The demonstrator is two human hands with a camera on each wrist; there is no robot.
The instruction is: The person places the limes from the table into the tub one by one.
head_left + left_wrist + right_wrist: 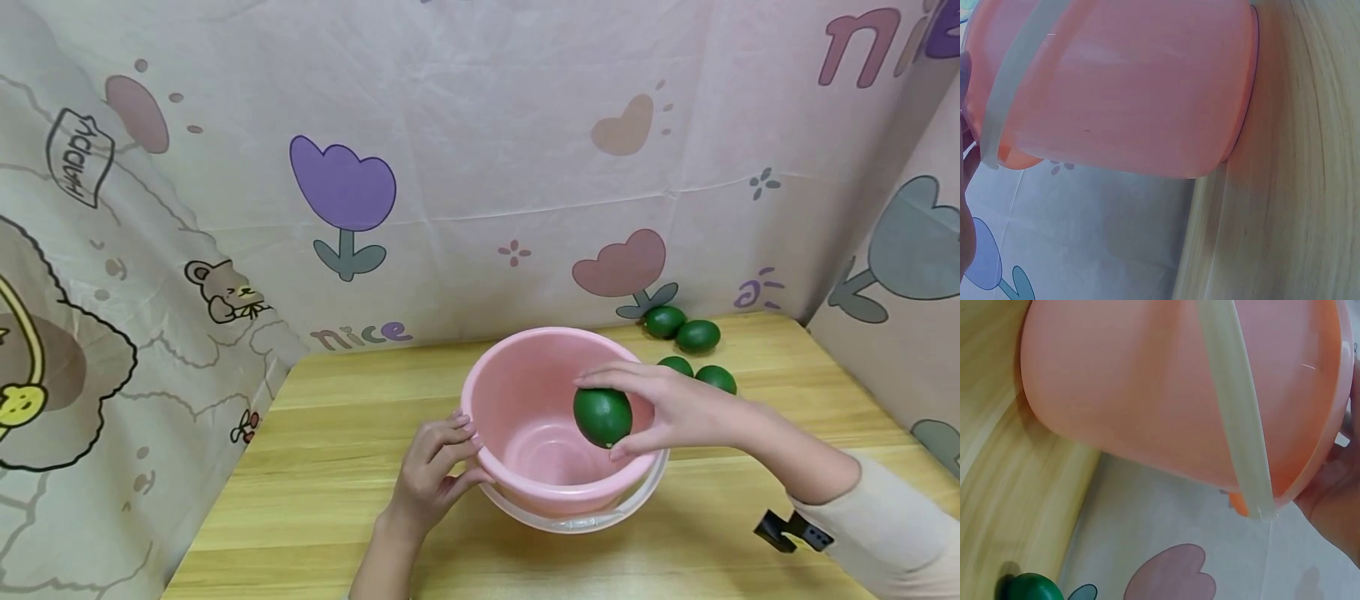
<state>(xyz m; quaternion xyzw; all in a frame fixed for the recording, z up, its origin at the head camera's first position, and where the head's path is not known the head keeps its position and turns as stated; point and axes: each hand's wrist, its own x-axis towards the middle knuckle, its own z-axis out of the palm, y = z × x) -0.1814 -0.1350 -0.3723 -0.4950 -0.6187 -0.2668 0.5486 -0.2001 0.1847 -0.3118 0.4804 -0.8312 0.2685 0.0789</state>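
Note:
A pink bucket [551,492] with a white handle [585,525] stands upright on the wooden table. My left hand [431,471] grips its rim at the left, the thumb outside and the fingertips at the edge. Over the bucket's mouth, on the right side, my right hand [660,408] holds a dark green lime [602,417] between thumb and fingers. Inside, the visible part of the bucket's floor is bare. Both wrist views show mostly the bucket's outer wall [1135,87], with the handle [1235,406] slanting across it; the held lime is hidden there.
Several more limes lie on the table right of the bucket: two by the back edge [664,322] [698,336] and two nearer [716,379] [677,365], partly behind the right hand. A printed cloth [465,167] hangs behind the table [330,467].

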